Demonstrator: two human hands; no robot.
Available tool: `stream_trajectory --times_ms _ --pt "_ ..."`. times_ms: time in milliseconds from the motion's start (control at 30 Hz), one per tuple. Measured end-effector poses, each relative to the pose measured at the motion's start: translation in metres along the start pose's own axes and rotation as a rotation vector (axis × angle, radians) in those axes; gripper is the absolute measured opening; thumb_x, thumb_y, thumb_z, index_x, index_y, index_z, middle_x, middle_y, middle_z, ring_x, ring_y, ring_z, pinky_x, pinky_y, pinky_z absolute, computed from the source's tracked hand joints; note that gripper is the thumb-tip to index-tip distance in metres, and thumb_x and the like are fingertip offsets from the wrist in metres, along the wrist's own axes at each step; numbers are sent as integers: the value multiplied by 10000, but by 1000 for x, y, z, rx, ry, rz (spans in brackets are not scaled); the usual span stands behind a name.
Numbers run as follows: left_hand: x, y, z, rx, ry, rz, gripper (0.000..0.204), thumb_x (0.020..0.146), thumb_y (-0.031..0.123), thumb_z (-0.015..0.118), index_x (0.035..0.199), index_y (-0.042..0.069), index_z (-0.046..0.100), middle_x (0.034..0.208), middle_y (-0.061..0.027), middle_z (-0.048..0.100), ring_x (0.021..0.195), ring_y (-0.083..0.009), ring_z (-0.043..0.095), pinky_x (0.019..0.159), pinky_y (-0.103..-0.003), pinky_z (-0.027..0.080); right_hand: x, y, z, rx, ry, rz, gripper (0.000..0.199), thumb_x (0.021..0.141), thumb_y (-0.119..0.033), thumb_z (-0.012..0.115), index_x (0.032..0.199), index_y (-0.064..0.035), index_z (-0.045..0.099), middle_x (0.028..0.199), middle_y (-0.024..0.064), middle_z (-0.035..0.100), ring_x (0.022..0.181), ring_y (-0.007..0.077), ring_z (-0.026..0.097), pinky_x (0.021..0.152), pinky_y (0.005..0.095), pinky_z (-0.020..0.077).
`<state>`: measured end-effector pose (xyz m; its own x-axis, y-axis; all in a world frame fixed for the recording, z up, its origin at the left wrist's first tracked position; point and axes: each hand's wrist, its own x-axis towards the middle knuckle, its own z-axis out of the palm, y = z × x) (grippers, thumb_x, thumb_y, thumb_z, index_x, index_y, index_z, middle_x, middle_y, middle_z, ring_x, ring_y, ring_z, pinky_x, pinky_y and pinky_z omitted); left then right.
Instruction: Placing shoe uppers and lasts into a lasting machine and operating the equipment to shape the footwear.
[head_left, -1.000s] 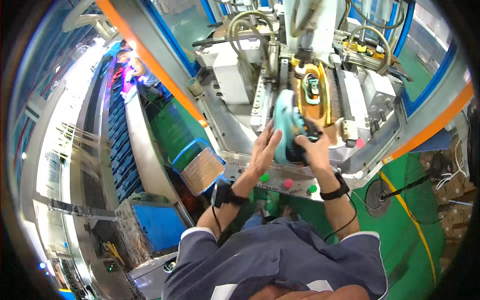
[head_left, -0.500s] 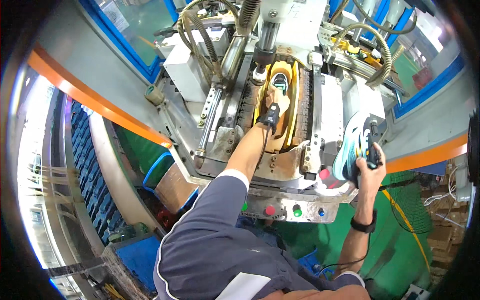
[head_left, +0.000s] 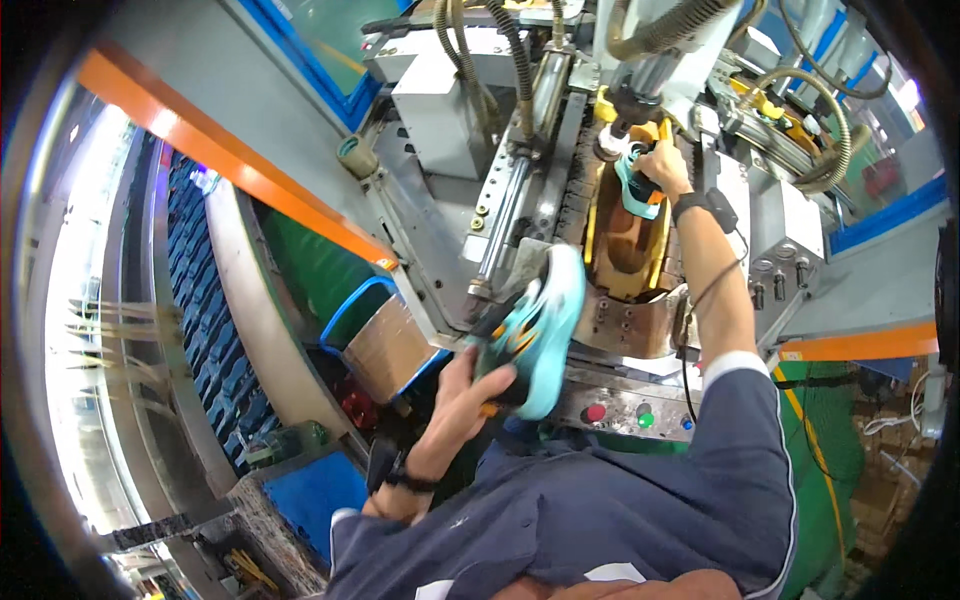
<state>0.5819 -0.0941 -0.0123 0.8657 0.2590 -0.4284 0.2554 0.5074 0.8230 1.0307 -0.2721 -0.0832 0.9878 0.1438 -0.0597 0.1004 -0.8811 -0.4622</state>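
1. Turquoise shoe [head_left: 535, 335] with orange and black trim sits in the left hand [head_left: 470, 395], fingers curled around its dark upper, sole turned outward, just in front of the machine's grey metal surface [head_left: 620, 385].
2. Second turquoise shoe piece [head_left: 635, 185] is gripped by the right hand [head_left: 665, 165], fingers closed on it, up inside the yellow-lined mould cavity [head_left: 625, 245]; what lies under it is hard to make out.
3. Hoses [head_left: 480, 40] loop above the machine; an orange beam [head_left: 230, 165] and a cardboard-lined blue bin [head_left: 385, 340] stand to the left over a green floor [head_left: 830, 480].
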Motion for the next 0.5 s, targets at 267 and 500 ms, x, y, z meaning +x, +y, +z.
stream_trajectory --times_ms 267,500 --pt "-134 -51 -37 -300 493 265 452 858 32 611 1281 -41 469 1168 -109 597 1026 -209 616 918 -359 492 -21 -8 54 -254 299 -165 477 781 -229 638 1093 87 463 863 248 668 784 359 685 682 455 559" --pt "-179 -135 -9 -566 727 348 411 869 109 645 1209 -84 518 1110 -121 609 979 -190 613 865 -334 500 -315 -36 64 323 3 -982 182 899 -180 543 950 -31 635 897 148 659 794 346 622 724 399 501"
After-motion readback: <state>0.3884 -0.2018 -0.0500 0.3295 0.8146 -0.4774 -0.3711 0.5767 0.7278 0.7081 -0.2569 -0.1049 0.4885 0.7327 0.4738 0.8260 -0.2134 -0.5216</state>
